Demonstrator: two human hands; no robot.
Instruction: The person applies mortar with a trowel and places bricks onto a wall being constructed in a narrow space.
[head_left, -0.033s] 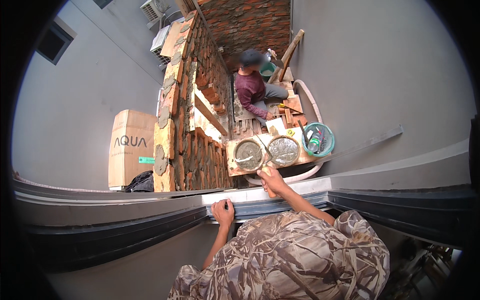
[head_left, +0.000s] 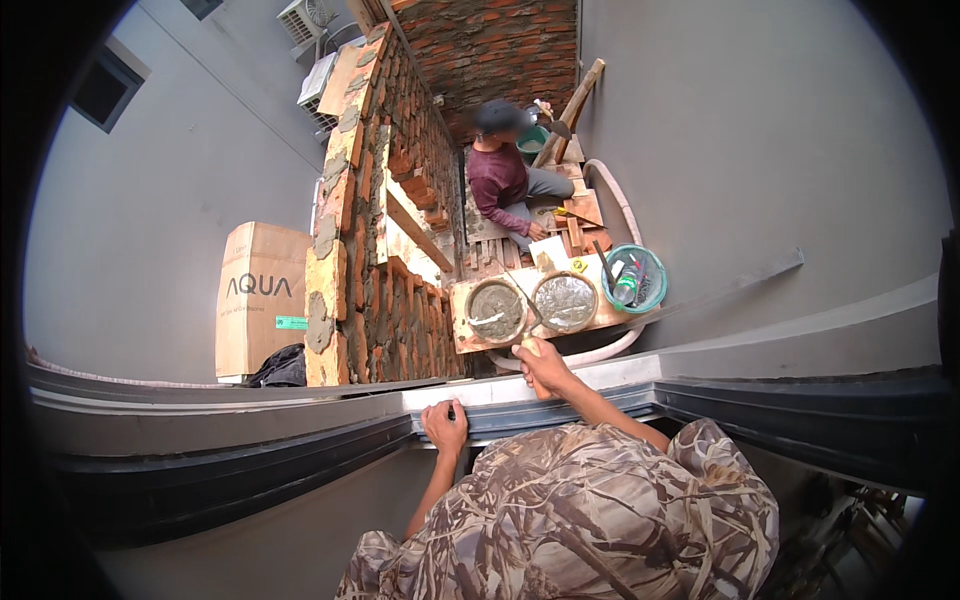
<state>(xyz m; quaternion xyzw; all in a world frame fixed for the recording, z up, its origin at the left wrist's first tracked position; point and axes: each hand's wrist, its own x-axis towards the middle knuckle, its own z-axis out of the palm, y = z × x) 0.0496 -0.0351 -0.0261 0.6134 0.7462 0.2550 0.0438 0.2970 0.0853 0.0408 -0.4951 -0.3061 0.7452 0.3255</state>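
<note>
My right hand (head_left: 543,369) is closed around the wooden handle of a trowel (head_left: 537,316). Its metal blade points away from me, over the gap between two round tubs. Grey wet mortar fills the left tub (head_left: 494,336); the right tub (head_left: 565,327) has a wetter, shinier grey surface. Both stand on a mortar-stained board (head_left: 466,335) beyond the opening. My left hand (head_left: 445,425) rests on the window sill (head_left: 490,416), its fingers curled on the edge. Camouflage-patterned clothing covers my body.
A co-worker (head_left: 498,185) in a maroon top sits beyond the tubs. A teal basket (head_left: 657,287) holding a bottle stands right of them. The unfinished brick wall (head_left: 400,200) rises at the left, near a cardboard box (head_left: 262,260). A pale hose (head_left: 612,190) and a long metal bar (head_left: 740,280) lie at the right.
</note>
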